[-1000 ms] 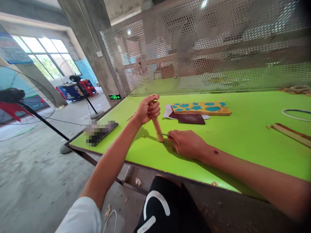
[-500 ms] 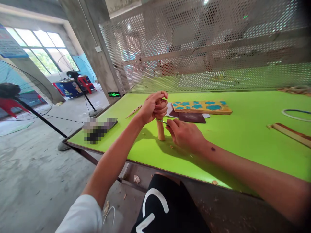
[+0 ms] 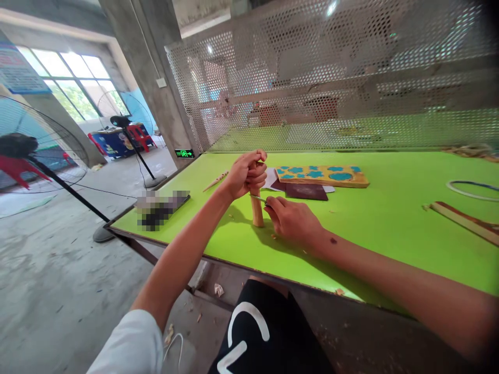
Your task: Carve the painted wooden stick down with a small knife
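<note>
My left hand [image 3: 248,174] is closed round the upper part of a wooden stick [image 3: 257,210], whose lower end stands on the green tabletop [image 3: 374,234]. The stick is nearly upright, and its top is hidden in my fingers. My right hand [image 3: 294,218] grips a small knife [image 3: 259,198] just right of the stick. Its thin metal blade lies across the wood just below my left hand, and its handle is mostly covered by my fingers. A few wood shavings [image 3: 274,237] lie near the foot of the stick.
Behind my hands lie a yellow board with blue patches [image 3: 319,176] and dark red sheets [image 3: 307,191]. A pointed wooden piece [image 3: 215,181] lies left, a strip of wood [image 3: 463,221] and a ring [image 3: 473,189] right. A perforated metal screen [image 3: 312,104] closes the back.
The knife blade has shifted slightly against the stick, with my right hand a little lower. My left hand keeps its hold, and the whole view has moved slightly.
</note>
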`<state>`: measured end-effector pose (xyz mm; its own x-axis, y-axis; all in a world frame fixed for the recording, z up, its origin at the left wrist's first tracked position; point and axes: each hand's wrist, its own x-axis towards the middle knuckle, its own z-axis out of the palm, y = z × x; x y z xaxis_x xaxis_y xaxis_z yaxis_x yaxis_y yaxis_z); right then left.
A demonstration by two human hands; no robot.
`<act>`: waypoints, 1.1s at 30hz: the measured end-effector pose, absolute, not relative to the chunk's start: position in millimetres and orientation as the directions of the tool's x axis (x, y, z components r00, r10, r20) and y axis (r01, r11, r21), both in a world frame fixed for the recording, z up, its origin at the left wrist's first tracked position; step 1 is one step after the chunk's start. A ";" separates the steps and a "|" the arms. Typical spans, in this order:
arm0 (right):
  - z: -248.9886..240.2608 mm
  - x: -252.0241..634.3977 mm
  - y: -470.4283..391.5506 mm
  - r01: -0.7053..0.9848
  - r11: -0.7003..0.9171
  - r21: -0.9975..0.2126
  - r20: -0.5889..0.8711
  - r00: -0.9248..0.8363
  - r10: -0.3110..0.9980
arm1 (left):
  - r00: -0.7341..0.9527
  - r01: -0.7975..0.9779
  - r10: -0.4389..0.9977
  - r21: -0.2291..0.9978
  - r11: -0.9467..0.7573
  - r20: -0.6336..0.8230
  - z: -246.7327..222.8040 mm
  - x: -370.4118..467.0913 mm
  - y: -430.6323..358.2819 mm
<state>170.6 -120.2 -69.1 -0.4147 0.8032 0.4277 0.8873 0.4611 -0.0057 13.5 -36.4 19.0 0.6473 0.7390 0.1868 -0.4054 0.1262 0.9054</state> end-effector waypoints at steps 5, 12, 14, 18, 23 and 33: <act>-70.4 170.4 -120.5 0.888 0.460 -0.019 0.414 -0.412 0.812 | 0.639 -0.416 0.741 0.903 0.109 0.205 15.7 9.7 -28.9; -70.9 172.6 -121.0 0.880 0.472 -0.050 0.390 -0.418 0.820 | 0.634 -0.422 0.749 0.897 0.129 0.191 13.4 3.7 -22.7; -72.9 174.8 -122.1 0.874 0.483 -0.053 0.378 -0.430 0.820 | 0.642 -0.425 0.740 0.896 0.125 0.201 12.9 1.3 -21.3; -74.3 179.4 -126.1 0.871 0.489 -0.048 0.348 -0.444 0.826 | 0.651 -0.428 0.730 0.895 0.127 0.208 11.9 -3.5 -17.6; -70.8 184.6 -128.3 0.850 0.526 -0.022 0.270 -0.501 0.822 | 0.645 -0.429 0.742 0.891 0.151 0.185 10.2 -6.0 -13.0; -69.0 190.0 -122.4 0.838 0.544 -0.036 0.260 -0.518 0.815 | 0.626 -0.456 0.758 0.875 0.164 0.184 9.7 -3.2 -14.3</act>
